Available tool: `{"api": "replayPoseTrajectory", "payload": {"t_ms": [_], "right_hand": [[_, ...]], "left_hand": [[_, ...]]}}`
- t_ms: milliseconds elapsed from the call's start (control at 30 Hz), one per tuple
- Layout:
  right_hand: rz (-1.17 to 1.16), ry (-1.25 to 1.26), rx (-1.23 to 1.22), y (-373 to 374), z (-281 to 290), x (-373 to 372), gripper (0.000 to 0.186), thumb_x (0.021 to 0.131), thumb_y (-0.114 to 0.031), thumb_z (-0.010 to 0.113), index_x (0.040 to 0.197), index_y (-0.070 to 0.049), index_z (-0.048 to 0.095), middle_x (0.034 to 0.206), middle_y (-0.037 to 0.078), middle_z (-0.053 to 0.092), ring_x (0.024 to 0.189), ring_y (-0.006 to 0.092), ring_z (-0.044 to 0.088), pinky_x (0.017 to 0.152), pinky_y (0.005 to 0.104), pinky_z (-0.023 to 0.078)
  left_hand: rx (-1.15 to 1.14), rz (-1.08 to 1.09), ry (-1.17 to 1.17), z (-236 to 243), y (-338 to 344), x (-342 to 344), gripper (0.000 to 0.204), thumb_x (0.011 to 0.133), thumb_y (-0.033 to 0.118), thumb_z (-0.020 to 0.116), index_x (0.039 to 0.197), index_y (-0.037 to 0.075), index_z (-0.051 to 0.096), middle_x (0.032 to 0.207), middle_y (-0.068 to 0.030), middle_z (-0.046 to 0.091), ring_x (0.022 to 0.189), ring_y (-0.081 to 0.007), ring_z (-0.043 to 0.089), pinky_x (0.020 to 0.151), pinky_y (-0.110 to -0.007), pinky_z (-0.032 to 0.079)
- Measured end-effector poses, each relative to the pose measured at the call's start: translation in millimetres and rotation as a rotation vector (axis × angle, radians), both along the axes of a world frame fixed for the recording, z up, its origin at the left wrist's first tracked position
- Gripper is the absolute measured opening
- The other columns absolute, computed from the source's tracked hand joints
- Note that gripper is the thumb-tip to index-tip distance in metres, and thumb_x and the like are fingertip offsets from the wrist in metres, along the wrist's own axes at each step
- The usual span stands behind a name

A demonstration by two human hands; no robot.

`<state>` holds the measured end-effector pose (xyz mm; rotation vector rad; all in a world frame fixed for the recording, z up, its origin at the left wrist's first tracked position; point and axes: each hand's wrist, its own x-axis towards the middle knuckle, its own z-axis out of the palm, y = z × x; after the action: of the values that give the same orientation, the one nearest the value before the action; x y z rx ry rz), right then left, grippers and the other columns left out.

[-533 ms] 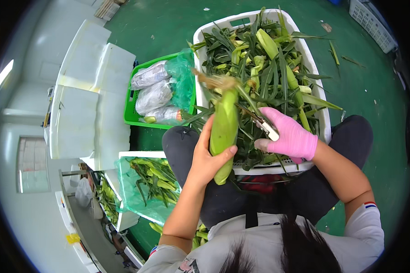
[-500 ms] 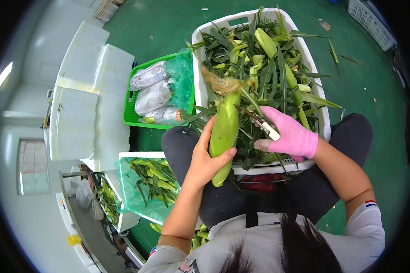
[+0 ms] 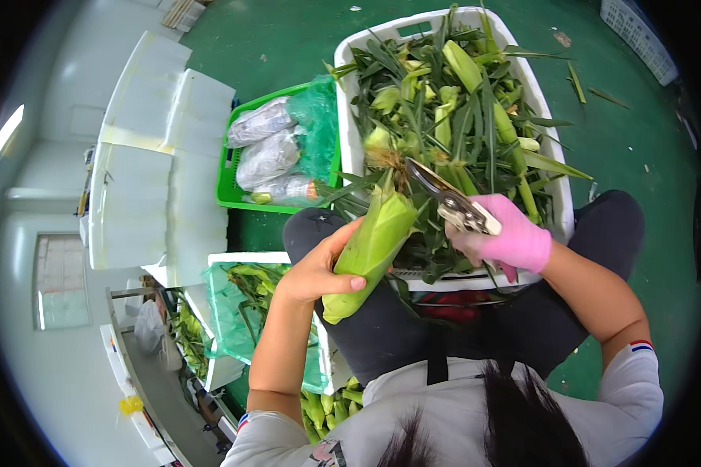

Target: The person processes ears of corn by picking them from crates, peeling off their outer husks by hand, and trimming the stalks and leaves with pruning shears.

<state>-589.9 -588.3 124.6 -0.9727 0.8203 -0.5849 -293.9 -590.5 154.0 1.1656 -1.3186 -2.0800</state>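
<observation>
My left hand (image 3: 323,268) is closed round the lower part of an ear of corn (image 3: 376,237), still in its green husk and tilted with its tip up to the right. In my right hand (image 3: 510,236), which wears a pink glove, is a pair of pruning shears (image 3: 453,198). Their dark blades lie just above the corn's tip, beside a tuft of brown silk (image 3: 388,159). Whether the blades touch the ear I cannot tell. Below both hands stands a white plastic basket (image 3: 554,167) heaped with cut husks and leaves (image 3: 467,117).
A green crate (image 3: 226,183) with several plastic-wrapped bundles stands left of the basket. White foam boxes (image 3: 132,194) are stacked beyond it. Nearer, a lined foam box (image 3: 230,311) holds corn, and more ears (image 3: 331,409) lie by my left side. Leaf scraps (image 3: 576,82) litter the green floor.
The corn has moved down and left, tilting over to the right. Its long silk end no longer hangs from the tip. The shears have come up, with their blades now in plain sight.
</observation>
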Motion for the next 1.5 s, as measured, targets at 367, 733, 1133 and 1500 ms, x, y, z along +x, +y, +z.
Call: {"api": "replayPoseTrajectory", "payload": {"t_ms": [367, 733, 1133, 1500], "right_hand": [[0.385, -0.125, -0.126, -6, 5, -10, 0.035, 0.077, -0.016, 0.071, 0.105, -0.004, 0.055, 0.075, 0.002, 0.059, 0.067, 0.0105, 0.057, 0.061, 0.0262, 0.048], [0.232, -0.399, 0.246, 14, 5, -11, 0.038, 0.087, -0.014, 0.062, 0.118, 0.0, 0.044, 0.092, 0.008, 0.059, 0.083, 0.0145, 0.06, 0.067, 0.0254, 0.05], [-0.271, -0.37, 0.347, 2, -39, 8, 0.032, 0.085, -0.018, 0.062, 0.109, -0.001, 0.052, 0.08, 0.004, 0.057, 0.072, 0.0169, 0.06, 0.067, 0.0323, 0.052], [-0.015, -0.436, 0.448, -4, -72, 9, 0.068, 0.091, -0.044, 0.051, 0.143, -0.004, 0.033, 0.13, 0.01, 0.051, 0.12, 0.0285, 0.05, 0.102, 0.0459, 0.041]], "left_hand": [[0.368, -0.41, 0.156, -15, -29, 0, 0.09, 0.063, 0.027, 0.08, 0.132, -0.011, 0.037, 0.106, -0.0253, 0.059, 0.096, -0.0342, 0.061, 0.085, -0.043, 0.049], [-0.22, 0.082, 0.035, -24, -25, -16, 0.082, 0.075, 0.026, 0.075, 0.141, 0.002, 0.032, 0.116, -0.0141, 0.059, 0.107, -0.0233, 0.058, 0.093, -0.037, 0.046], [0.216, 0.248, 0.285, -18, 40, 1, 0.093, 0.07, 0.054, 0.071, 0.135, -0.003, 0.036, 0.093, -0.0244, 0.061, 0.077, -0.0265, 0.063, 0.064, -0.032, 0.056], [0.095, 2.442, 0.504, -135, 462, 231, 0.046, 0.091, 0.043, 0.049, 0.114, 0.003, 0.053, 0.103, -0.0146, 0.06, 0.09, -0.0278, 0.061, 0.083, -0.042, 0.053]]}}
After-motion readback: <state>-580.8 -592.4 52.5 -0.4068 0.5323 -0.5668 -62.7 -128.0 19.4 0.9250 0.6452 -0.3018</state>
